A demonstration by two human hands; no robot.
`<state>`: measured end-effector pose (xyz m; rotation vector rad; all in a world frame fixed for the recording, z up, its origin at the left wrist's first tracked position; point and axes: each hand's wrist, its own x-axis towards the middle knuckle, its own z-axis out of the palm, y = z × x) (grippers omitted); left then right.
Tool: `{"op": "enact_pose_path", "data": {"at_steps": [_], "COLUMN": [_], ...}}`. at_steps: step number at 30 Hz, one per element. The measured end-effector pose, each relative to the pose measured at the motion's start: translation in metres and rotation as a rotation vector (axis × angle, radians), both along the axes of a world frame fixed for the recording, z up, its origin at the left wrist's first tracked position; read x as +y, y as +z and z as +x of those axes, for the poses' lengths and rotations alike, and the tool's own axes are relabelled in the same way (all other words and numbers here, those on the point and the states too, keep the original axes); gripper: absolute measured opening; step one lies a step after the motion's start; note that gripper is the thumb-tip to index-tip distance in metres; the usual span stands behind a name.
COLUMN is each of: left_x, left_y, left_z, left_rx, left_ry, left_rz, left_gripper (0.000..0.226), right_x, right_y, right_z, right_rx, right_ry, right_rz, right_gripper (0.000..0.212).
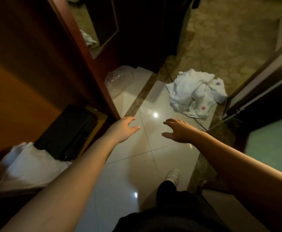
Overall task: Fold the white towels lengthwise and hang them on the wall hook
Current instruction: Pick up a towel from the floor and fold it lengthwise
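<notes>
- A white bag-like bundle (28,166) is lying far left of the towel heap, at the foot of a dark box (66,133) that is leaning against the wooden cabinet (36,72); what the bundle holds cannot be told.
- A clear plastic bag (118,81) is sitting on the tiled floor (137,156) left of the heap, tucked into the corner beside the cabinet, apparently out of the walking path.
- The left hand (124,129) is reaching forward above the floor, left of and nearer the camera than the heap, its fingers relaxed and spread, holding nothing.
- The right hand (178,131) is stretching out alongside it, just short of the heap, fingers splayed wide and empty, seemingly opening in readiness for a grab.
- The white towels (195,94) are lying crumpled in one heap on the floor at the doorway threshold, small embroidered marks showing on the cloth; neither hand is touching them.
- A thin dark cable (199,123) is running along the floor under the heap's near edge, a likely snag when the cloth is lifted.
- A white shoe (172,175) is stepping forward below the heap, suggesting the person is closing in.
- No wall hook is showing anywhere, so folding and hanging appear not yet begun.
</notes>
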<state>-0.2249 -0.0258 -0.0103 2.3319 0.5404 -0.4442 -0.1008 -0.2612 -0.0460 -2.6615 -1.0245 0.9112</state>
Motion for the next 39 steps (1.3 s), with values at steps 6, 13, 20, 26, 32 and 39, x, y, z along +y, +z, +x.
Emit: {"op": "enact_pose_path", "data": {"at_steps": [6,13,20,26,32,39], "left_x": [-0.03,-0.05,-0.043,-0.019,-0.007,-0.012], "left_y": [-0.018,-0.06,-0.12,-0.177,-0.242,-0.346], "left_z": [0.12,0.242,0.379,0.522,0.632,0.719], "left_rx": [0.07,0.151,0.218,0.265,0.358,0.433], "left_ry": [-0.092,-0.135,-0.179,-0.315,-0.395,-0.347], "left_rz": [0.013,-0.022,-0.084,-0.053,-0.087,-0.157], "left_gripper": [0.059,0.055,0.054,0.051,0.046,0.036], "right_x": [-0.045,-0.076,-0.081,-0.059,-0.035,-0.029], "right_y": [-0.028,-0.072,-0.129,-0.177,-0.232,-0.323], "right_z": [0.097,0.198,0.307,0.415,0.499,0.584], "right_rx": [0.065,0.14,0.235,0.304,0.43,0.5], "right_ry": [-0.098,-0.235,-0.404,-0.639,-0.886,-1.027], "right_rz": [-0.033,-0.118,-0.205,-0.2,-0.136,-0.021], "right_gripper": [0.07,0.066,0.065,0.062,0.062,0.055]}}
